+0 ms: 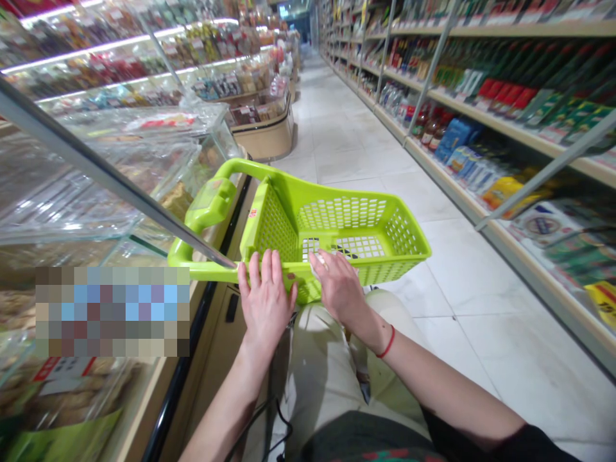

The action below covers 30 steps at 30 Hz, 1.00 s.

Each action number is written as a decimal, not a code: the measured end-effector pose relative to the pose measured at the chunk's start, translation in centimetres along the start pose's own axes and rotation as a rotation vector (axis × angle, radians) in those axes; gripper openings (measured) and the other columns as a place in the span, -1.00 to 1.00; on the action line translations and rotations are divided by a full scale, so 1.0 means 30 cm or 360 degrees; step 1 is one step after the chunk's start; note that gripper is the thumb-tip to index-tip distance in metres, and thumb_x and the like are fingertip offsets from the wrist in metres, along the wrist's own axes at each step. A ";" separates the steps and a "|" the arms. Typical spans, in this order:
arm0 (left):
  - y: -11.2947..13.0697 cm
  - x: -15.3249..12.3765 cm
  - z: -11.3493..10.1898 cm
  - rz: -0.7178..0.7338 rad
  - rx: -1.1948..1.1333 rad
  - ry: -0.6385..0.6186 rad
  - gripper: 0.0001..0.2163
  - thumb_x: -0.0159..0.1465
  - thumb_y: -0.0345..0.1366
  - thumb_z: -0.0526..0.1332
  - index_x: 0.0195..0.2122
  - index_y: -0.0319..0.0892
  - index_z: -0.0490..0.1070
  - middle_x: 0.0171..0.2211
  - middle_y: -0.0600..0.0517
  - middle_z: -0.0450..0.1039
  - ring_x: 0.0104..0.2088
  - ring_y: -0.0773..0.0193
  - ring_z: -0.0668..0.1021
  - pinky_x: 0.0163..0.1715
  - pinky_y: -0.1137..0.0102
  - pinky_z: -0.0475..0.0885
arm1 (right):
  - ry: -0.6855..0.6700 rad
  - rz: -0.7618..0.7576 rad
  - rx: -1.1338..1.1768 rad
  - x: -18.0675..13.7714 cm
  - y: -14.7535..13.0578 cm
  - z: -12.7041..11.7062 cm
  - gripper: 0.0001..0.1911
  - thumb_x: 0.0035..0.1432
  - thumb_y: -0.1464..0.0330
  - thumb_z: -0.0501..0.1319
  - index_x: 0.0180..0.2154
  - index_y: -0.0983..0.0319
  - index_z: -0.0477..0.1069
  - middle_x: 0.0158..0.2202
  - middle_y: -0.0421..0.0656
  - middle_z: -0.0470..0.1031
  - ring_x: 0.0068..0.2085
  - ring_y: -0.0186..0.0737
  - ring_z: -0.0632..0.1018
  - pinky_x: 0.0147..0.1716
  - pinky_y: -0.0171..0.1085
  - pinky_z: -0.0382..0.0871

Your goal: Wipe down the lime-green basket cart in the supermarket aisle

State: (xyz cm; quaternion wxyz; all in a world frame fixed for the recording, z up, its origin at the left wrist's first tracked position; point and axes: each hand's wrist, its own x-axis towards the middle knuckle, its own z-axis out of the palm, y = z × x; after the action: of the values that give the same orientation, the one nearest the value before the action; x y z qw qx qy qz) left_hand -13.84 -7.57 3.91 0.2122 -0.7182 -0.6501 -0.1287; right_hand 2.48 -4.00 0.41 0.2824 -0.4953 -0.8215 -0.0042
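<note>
**Both hands on the near rim of a green shopping basket**

The green plastic shopping basket (276,224) sits just in front of the person's light-trousered knees (317,359), in a supermarket aisle, close beside a glass display case (120,160) on the left. The left hand (265,301) lies flat on the near rim, fingers straight and together. The right hand (339,285) rests on the same rim a little apart from it, fingers bent inward over the edge. A small white thing (314,260) shows at its fingertips; whether they pinch it cannot be told.

The basket looks empty, so it is probably light. Its perforated walls seem stiff but thin, and the smooth plastic may be slippery. The thick looped handle (212,205) on the left, or the rolled rim, appears the firmest place to grasp.
</note>
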 end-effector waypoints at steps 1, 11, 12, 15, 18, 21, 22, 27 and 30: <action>0.000 0.000 0.001 0.0002 0.0008 -0.0001 -0.37 0.33 -0.14 0.08 0.33 -0.43 0.05 0.28 -0.28 0.23 0.32 -0.21 0.19 0.35 -0.10 -0.10 | -0.0023 0.0021 0.0003 0.011 -0.017 -0.003 -0.51 0.32 0.49 -0.02 0.24 0.30 0.29 0.18 0.08 0.39 0.15 0.01 0.41 0.26 0.02 0.18; -0.013 -0.004 0.016 0.0031 -0.0003 0.0034 -0.44 0.30 -0.27 0.05 0.32 -0.37 0.12 0.29 -0.25 0.22 0.34 -0.18 0.18 0.34 -0.10 -0.09 | 0.0021 -0.0258 0.0080 0.087 -0.138 0.028 -0.48 0.33 0.43 -0.01 0.29 0.34 0.18 0.25 0.11 0.31 0.21 -0.03 0.37 0.29 -0.02 0.12; -0.012 -0.003 0.016 0.0033 -0.0006 0.0031 -0.41 0.30 -0.24 0.08 0.32 -0.38 0.11 0.29 -0.26 0.22 0.33 -0.20 0.18 0.34 -0.10 -0.09 | 0.0025 -0.0283 0.0068 0.081 -0.125 0.031 -0.48 0.34 0.42 -0.02 0.30 0.32 0.17 0.25 0.12 0.31 0.20 -0.03 0.38 0.29 0.00 0.12; -0.007 0.000 0.015 0.0028 -0.0005 0.0032 -0.36 0.29 -0.15 0.12 0.33 -0.42 0.08 0.27 -0.31 0.23 0.32 -0.22 0.18 0.34 -0.12 -0.09 | 0.0071 -0.0269 0.0028 0.054 -0.070 0.033 -0.51 0.37 0.43 -0.05 0.28 0.27 0.21 0.21 0.08 0.35 0.17 -0.07 0.41 0.29 0.00 0.13; -0.004 0.003 0.014 0.0014 -0.0015 0.0040 -0.36 0.31 -0.15 0.11 0.33 -0.41 0.06 0.26 -0.32 0.24 0.33 -0.21 0.17 0.33 -0.12 -0.09 | 0.0102 -0.0208 0.0014 0.023 -0.014 0.022 -0.53 0.38 0.45 -0.06 0.27 0.24 0.23 0.18 0.03 0.39 0.17 -0.12 0.40 0.30 -0.02 0.12; -0.003 0.003 0.013 0.0004 -0.0030 0.0043 -0.36 0.31 -0.15 0.12 0.34 -0.41 0.06 0.27 -0.32 0.24 0.34 -0.21 0.15 0.34 -0.12 -0.10 | 0.0051 -0.0190 -0.0002 -0.002 0.019 0.006 -0.49 0.35 0.47 -0.03 0.30 0.26 0.17 0.21 0.04 0.35 0.20 -0.08 0.36 0.32 0.00 0.08; -0.002 0.003 0.013 -0.0001 -0.0032 0.0042 -0.36 0.31 -0.15 0.11 0.34 -0.41 0.05 0.27 -0.32 0.23 0.34 -0.20 0.14 0.34 -0.11 -0.12 | 0.0034 -0.0181 -0.0012 -0.006 0.023 0.002 -0.48 0.34 0.48 -0.02 0.31 0.27 0.16 0.21 0.05 0.34 0.20 -0.07 0.35 0.31 0.01 0.08; 0.022 -0.006 0.015 0.0021 -0.0046 -0.0020 -0.36 0.33 -0.14 0.08 0.35 -0.40 0.03 0.33 -0.28 0.14 0.37 -0.11 0.11 0.36 -0.06 -0.17 | 0.0045 -0.0133 -0.0035 0.004 0.005 0.008 -0.48 0.32 0.50 -0.04 0.28 0.34 0.21 0.17 0.11 0.36 0.16 -0.01 0.37 0.29 0.02 0.12; 0.042 -0.011 0.022 0.0077 -0.0077 -0.0072 -0.37 0.32 -0.14 0.09 0.35 -0.35 0.05 0.34 -0.22 0.14 0.38 -0.07 0.11 0.37 -0.03 -0.18 | 0.0041 -0.0187 -0.0055 0.023 -0.016 0.017 -0.49 0.32 0.49 -0.05 0.27 0.34 0.22 0.16 0.12 0.37 0.14 0.00 0.39 0.28 0.02 0.15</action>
State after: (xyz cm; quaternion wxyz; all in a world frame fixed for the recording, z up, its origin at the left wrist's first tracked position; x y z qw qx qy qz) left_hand -12.69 -7.64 3.00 0.1832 -0.7413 -0.6339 -0.1230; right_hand 1.61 -3.53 0.44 0.2836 -0.4511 -0.8452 -0.0413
